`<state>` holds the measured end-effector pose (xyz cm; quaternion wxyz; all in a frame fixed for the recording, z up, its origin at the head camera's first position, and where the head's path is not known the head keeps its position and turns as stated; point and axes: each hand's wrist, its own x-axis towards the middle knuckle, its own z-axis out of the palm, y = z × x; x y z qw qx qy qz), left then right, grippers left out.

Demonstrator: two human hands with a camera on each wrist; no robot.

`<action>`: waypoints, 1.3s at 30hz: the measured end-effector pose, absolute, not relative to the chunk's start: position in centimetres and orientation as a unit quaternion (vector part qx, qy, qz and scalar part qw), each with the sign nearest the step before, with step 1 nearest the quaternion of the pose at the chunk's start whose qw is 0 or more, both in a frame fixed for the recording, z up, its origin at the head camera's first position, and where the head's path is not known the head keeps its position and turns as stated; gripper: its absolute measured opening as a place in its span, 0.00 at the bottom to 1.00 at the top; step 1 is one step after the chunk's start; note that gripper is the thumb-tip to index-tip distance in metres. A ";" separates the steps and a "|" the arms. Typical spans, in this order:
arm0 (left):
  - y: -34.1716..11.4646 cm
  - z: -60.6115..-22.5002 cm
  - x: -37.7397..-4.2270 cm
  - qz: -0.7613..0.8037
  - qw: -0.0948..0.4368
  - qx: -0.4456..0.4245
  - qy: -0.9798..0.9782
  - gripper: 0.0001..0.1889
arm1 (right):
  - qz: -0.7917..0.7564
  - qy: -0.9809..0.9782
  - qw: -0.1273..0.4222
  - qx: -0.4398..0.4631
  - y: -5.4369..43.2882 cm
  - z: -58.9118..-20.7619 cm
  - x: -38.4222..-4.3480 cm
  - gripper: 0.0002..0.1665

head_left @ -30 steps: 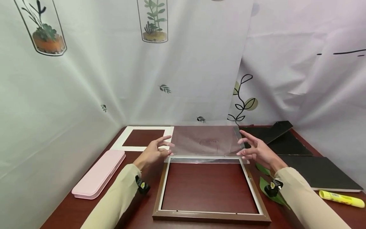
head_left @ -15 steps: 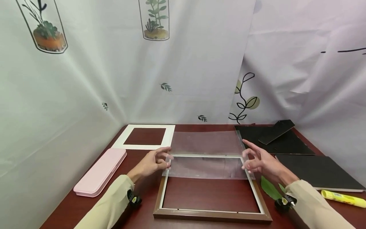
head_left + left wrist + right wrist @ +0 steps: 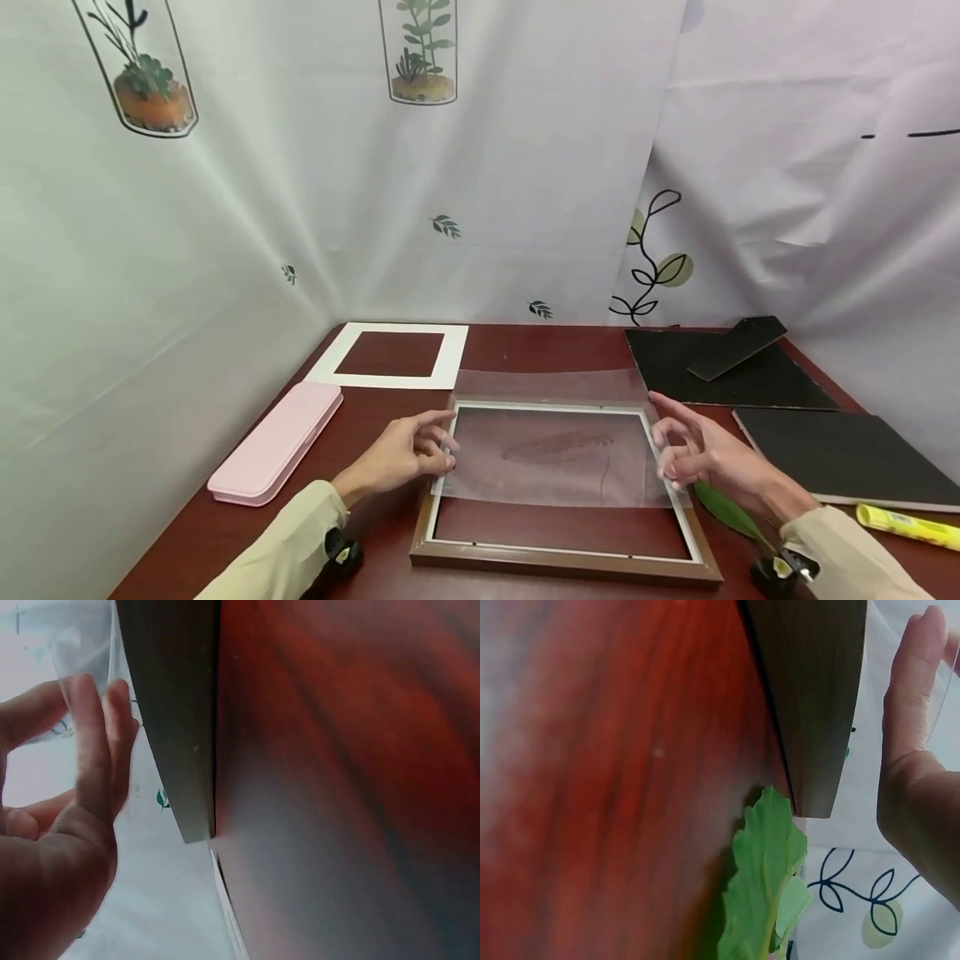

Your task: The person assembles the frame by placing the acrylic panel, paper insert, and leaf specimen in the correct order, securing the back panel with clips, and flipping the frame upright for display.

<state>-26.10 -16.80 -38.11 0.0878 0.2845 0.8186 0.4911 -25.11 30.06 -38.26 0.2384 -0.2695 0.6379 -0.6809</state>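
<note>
A clear plastic sheet (image 3: 555, 458) is held above a brown picture frame (image 3: 566, 567) with a pale inner lip, which lies on the table. The sheet covers most of the opening and reaches past the far rail. My left hand (image 3: 408, 454) pinches its left edge between thumb and fingers; my right hand (image 3: 701, 454) pinches its right edge, index finger stretched along the side. In the left wrist view, the left fingers (image 3: 94, 742) stand beside the frame's side rail (image 3: 176, 720). A green leaf (image 3: 726, 510) lies to the right of the frame, under the right hand.
A white mat board (image 3: 453, 354) lies at the back left, a pink case (image 3: 273, 446) in front of it. At the right are a black backing board (image 3: 780, 379) with its stand, a dark book-like board (image 3: 862, 458) and a yellow tube (image 3: 907, 523). A curtain (image 3: 525, 167) hangs behind.
Both hands have drawn the clear sheet toward me, from beyond the frame's far rail to over most of its opening. The frame stays put.
</note>
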 end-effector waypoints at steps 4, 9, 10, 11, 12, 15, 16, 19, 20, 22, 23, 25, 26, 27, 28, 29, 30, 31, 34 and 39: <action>-16.8 -38.1 -25.7 0.470 0.095 0.287 0.829 0.37 | -0.678 0.638 0.249 -0.267 30.2 -38.3 -24.8 0.54; -16.8 -37.8 -25.5 0.427 0.100 0.289 0.851 0.37 | -0.675 0.635 0.263 -0.267 30.0 -38.3 -24.6 0.55; -16.9 -37.7 -25.4 0.420 0.099 0.291 0.854 0.37 | -0.672 0.638 0.265 -0.266 29.9 -38.3 -24.6 0.56; -16.9 -37.7 -25.4 0.413 0.100 0.292 0.857 0.37 | -0.669 0.641 0.265 -0.265 29.9 -38.3 -24.5 0.57; -16.9 -37.7 -25.3 0.407 0.099 0.296 0.858 0.37 | -0.666 0.645 0.266 -0.263 29.9 -38.3 -24.5 0.58; -16.9 -37.5 -25.2 0.394 0.102 0.305 0.861 0.37 | -0.654 0.665 0.267 -0.245 29.9 -38.3 -24.3 0.60; -16.9 -37.4 -25.1 0.389 0.104 0.308 0.862 0.37 | -0.651 0.667 0.269 -0.242 29.9 -38.2 -24.2 0.60; -16.8 -36.9 -25.0 0.368 0.110 0.313 0.869 0.36 | -0.651 0.663 0.280 -0.240 30.0 -38.2 -24.1 0.57; -16.7 -36.7 -25.0 0.360 0.115 0.314 0.871 0.36 | -0.654 0.657 0.285 -0.244 30.1 -38.3 -24.1 0.56; -16.6 -36.3 -25.0 0.342 0.127 0.316 0.876 0.35 | -0.661 0.640 0.297 -0.256 30.3 -38.4 -24.1 0.54; -16.5 -36.1 -25.0 0.332 0.133 0.317 0.879 0.35 | -0.664 0.633 0.301 -0.261 30.4 -38.4 -24.1 0.53; -16.4 -35.9 -25.1 0.313 0.141 0.317 0.884 0.34 | -0.669 0.620 0.310 -0.268 30.5 -38.5 -24.1 0.53; -16.4 -35.8 -25.1 0.300 0.140 0.320 0.888 0.34 | -0.670 0.617 0.313 -0.268 30.5 -38.5 -24.1 0.53; -16.4 -35.7 -25.0 0.289 0.138 0.321 0.891 0.34 | -0.670 0.615 0.314 -0.271 30.6 -38.6 -24.1 0.53; -16.4 -35.6 -25.1 0.277 0.134 0.323 0.895 0.34 | -0.671 0.612 0.317 -0.272 30.6 -38.6 -24.1 0.53; -16.4 -35.6 -25.1 0.266 0.129 0.326 0.898 0.34 | -0.671 0.612 0.317 -0.274 30.6 -38.6 -24.1 0.54; -16.4 -35.6 -25.1 0.256 0.124 0.329 0.900 0.33 | -0.670 0.612 0.318 -0.273 30.6 -38.6 -24.1 0.54; -16.3 -35.5 -25.1 0.248 0.119 0.331 0.903 0.33 | -0.669 0.613 0.320 -0.273 30.7 -38.6 -24.1 0.54; -16.4 -35.5 -25.1 0.226 0.104 0.334 0.909 0.31 | -0.666 0.614 0.322 -0.273 30.8 -38.7 -24.0 0.55; -16.3 -35.5 -24.9 0.192 0.076 0.329 0.922 0.27 | -0.654 0.637 0.317 -0.256 30.8 -38.7 -23.8 0.54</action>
